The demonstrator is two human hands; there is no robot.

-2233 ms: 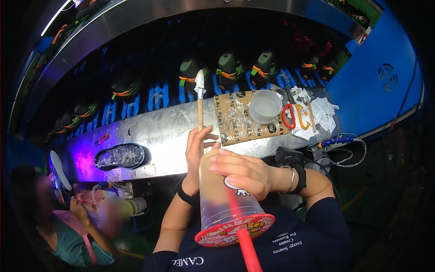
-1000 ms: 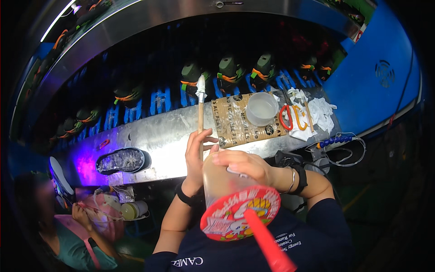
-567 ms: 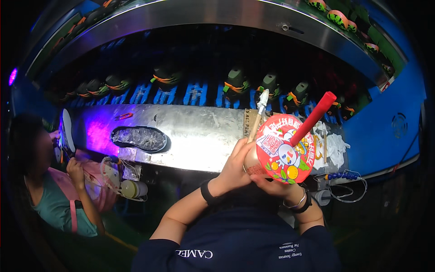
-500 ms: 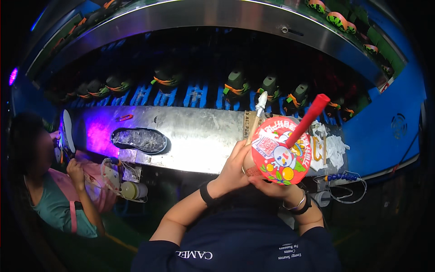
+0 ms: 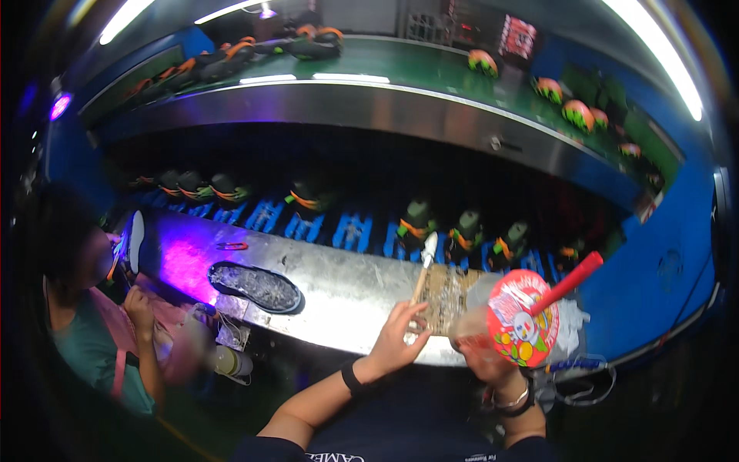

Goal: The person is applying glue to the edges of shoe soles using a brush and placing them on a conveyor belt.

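Note:
My right hand [image 5: 486,365] is wrapped round a clear drink cup [image 5: 476,312] with a printed red film lid [image 5: 514,329] and a thick red straw [image 5: 568,282]. The cup leans to the right. To its left, my left hand [image 5: 396,339] holds a wooden-handled brush [image 5: 426,266] with a white tip pointing away from me; its other fingers are spread. A strip of brown cardboard [image 5: 445,300] lies on the metal bench beyond that hand. Further left, a dark shoe [image 5: 255,287] lies on the bench, its whitish, smeared underside facing up.
A small red tool [image 5: 232,246] lies behind the shoe. At left a co-worker holds a white-soled shoe [image 5: 136,240]. Several shoes [image 5: 416,222] sit on blue racks, others on a green upper belt [image 5: 400,63]. White crumpled material [image 5: 571,323] and coiled tubing [image 5: 589,385] are at right.
My hands have parted: the right has moved the cup right and nearer, while the left has let go of it and keeps the brush. The view has tilted up, showing the upper belt.

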